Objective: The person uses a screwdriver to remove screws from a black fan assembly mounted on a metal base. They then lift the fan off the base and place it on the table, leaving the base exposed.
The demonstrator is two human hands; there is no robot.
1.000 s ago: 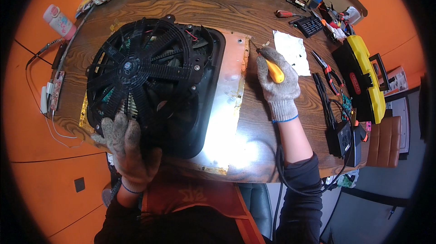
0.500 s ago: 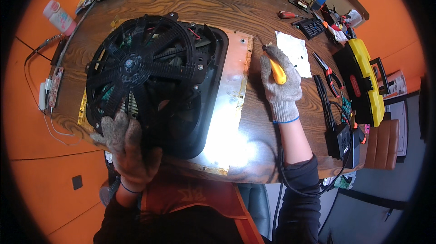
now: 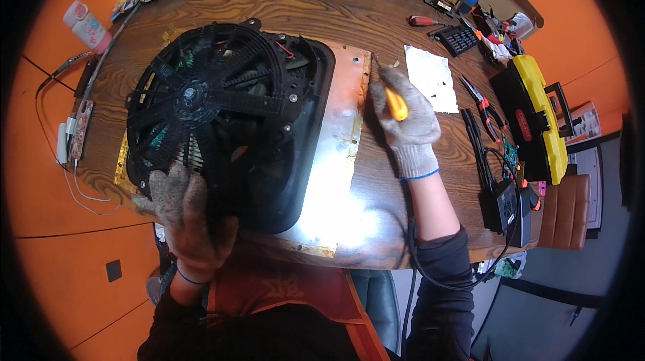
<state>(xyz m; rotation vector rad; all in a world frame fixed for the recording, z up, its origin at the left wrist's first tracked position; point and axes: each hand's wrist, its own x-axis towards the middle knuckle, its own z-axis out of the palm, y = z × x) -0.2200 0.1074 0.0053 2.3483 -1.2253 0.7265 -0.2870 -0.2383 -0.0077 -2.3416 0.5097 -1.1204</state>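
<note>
A round black fan in a ribbed guard sits on a black housing, over a shiny metal panel on the table. My left hand, in a greyish knit glove, rests at the near left edge of the fan, fingers stretched over its rim and thumb apart. To the right of the panel, my gloved right hand is closed around a yellow-handled screwdriver. Its thin dark shaft points away toward the panel's far right corner; the glove hides part of the tool.
White paper, red-black pliers and a yellow-black toolbox lie on the right. A black box-shaped device with a looping cable stands nearer. A red-handled screwdriver lies farther back. On the left stands a white-pink bottle.
My right hand has shifted slightly left with the yellow-handled screwdriver, closer to the panel's edge. My left hand stays on the fan.
</note>
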